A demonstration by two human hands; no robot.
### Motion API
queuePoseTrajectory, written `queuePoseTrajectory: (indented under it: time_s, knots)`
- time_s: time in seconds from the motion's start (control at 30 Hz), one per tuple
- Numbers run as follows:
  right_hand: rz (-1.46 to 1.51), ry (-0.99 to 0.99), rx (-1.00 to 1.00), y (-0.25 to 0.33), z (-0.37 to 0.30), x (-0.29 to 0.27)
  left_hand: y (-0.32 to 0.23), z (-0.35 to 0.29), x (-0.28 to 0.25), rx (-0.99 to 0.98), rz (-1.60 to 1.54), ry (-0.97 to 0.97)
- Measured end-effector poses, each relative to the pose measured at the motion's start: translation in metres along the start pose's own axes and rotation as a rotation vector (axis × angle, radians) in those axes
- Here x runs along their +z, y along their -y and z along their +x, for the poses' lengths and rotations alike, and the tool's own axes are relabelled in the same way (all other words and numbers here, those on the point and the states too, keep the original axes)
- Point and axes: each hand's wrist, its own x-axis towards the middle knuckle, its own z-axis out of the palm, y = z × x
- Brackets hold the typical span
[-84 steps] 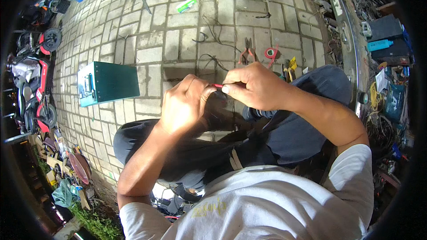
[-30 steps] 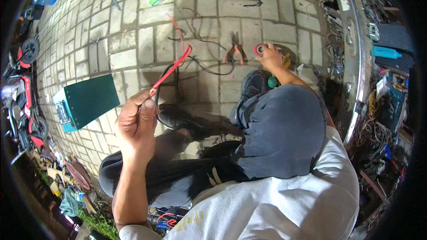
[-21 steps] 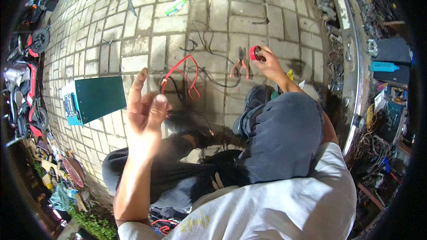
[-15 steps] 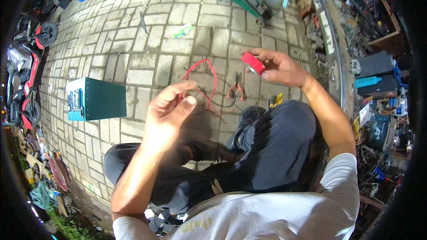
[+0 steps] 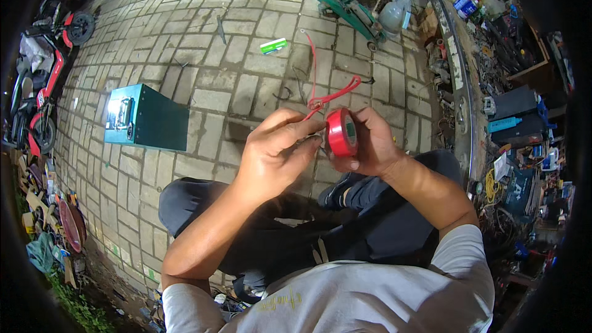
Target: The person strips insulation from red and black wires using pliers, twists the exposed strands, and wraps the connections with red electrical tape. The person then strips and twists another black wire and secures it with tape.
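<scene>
A red wire is pinched between the thumb and fingers of my left hand. Its loop reaches out beyond my fingertips, and one thin strand runs up to a ring-like tip. My right hand grips a roll of red tape by its side, close against my left fingertips. Whether tape touches the wire cannot be made out, because the fingers cover that spot. A teal metal box with a dark handle stands on the paving to the left.
A small green-and-white packet lies on the brick paving ahead. Beyond it are a green floor jack and a large clear jug. A red scooter stands at far left; cluttered tools and a black case line the right.
My hands have come together, the right one bringing the tape roll leftward to the left fingertips. The red wire has risen with my left hand. The pliers on the paving are now out of sight.
</scene>
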Motion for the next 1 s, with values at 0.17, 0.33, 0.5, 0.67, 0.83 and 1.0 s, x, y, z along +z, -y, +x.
queuePoseTrajectory:
  time_s: [0.17, 0.33, 0.5, 0.67, 0.83, 1.0]
  knots:
    - [0.123, -0.019, 0.111, -0.018, 0.014, 0.000, 0.005, -0.008, 0.003, 0.145, 0.273, -0.055]
    - [0.265, -0.055, 0.118, -0.033, 0.014, -0.006, 0.023, -0.014, 0.004, 0.371, 0.504, -0.040]
    - [0.276, -0.071, 0.159, -0.033, 0.008, -0.005, 0.022, -0.010, 0.009, 0.409, 0.641, -0.005]
    - [0.146, -0.156, 0.188, -0.027, 0.000, -0.005, 0.024, -0.006, 0.020, 0.280, 0.587, -0.057]
    - [-0.172, -0.335, -0.228, -0.035, 0.003, -0.004, 0.021, -0.007, 0.023, -0.042, 0.409, -0.059]
    - [-0.819, -0.073, -0.248, -0.025, 0.000, -0.019, 0.028, -0.012, 0.019, -0.304, 0.154, -0.074]
